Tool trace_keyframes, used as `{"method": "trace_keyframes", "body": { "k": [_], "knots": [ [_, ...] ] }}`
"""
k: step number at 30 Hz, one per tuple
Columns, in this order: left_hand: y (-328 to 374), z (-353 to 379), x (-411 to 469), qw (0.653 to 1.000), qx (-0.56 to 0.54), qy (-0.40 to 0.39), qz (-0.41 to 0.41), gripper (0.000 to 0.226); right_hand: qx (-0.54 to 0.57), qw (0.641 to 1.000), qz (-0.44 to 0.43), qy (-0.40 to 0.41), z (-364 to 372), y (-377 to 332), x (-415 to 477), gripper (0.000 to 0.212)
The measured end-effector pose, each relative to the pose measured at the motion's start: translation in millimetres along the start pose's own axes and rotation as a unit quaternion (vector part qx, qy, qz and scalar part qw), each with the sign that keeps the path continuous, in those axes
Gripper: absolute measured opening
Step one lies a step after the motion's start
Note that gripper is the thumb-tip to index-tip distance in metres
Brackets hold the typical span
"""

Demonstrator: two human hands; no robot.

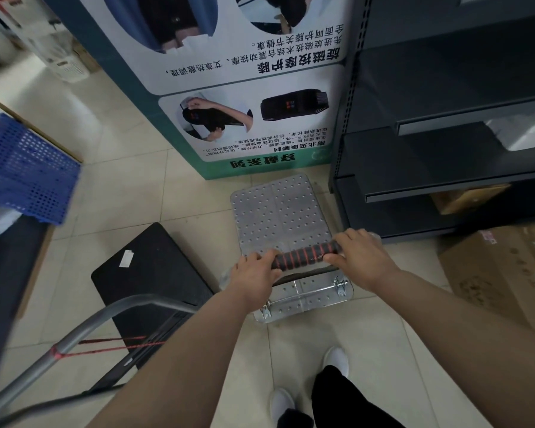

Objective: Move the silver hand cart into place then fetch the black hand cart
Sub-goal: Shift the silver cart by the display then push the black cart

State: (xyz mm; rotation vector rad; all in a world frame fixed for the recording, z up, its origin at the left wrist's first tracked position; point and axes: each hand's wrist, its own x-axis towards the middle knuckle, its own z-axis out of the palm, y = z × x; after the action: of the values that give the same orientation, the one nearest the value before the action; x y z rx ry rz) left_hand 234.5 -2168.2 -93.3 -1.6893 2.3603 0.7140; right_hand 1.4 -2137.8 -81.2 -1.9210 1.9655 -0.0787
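Shop: display shelving (pixel 445 156), advertising poster (pixel 244 88).

A single wide-angle camera on the person's head looks forward and steeply down. Both forearms reach in from the bottom edge, very near the lens. The tiled floor (pixel 130 193) fills the middle of the view, with the person's shoes (pixel 335 361) directly below. Edges curve and blur. No second view exists.
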Motion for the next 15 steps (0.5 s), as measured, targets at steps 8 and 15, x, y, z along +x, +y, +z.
{"method": "trace_keyframes", "body": {
  "k": [8, 15],
  "knots": [
    [3.4, -17.5, 31.3, 1.0, -0.005, -0.006, 0.012, 0.03, 0.003, 1.0, -0.003, -0.001, -10.0, 12.2, 28.1, 0.041],
    [9.6, -29.7, 57.8, 1.0, 0.013, -0.009, 0.022, 0.029, 0.004, 1.0, 0.026, 0.014, -13.6, 17.7, 41.6, 0.039]
  ]
}}
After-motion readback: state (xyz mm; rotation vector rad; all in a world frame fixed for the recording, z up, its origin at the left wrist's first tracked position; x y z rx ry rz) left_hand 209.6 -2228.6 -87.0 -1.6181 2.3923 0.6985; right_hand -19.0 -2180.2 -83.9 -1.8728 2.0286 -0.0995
